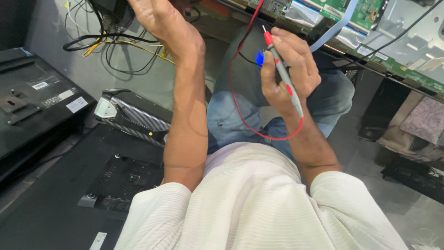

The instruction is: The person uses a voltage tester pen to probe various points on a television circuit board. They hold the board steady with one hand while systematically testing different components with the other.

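R hand grips grey-red test probe, tip up twd green circuit board; red lead loops below. L hand raised by black cables, fingers out of frame, grip can't tell.

A black panel back is lying flat at lower left, with a second dark panel sitting beside it further left. Between them and the jeans, a ribbed grey speaker is resting on the floor. Tangled black and yellow cables are trailing across the grey floor above. Green circuit boards are showing along a metal chassis at upper right. Patterned cloth is lying below it.
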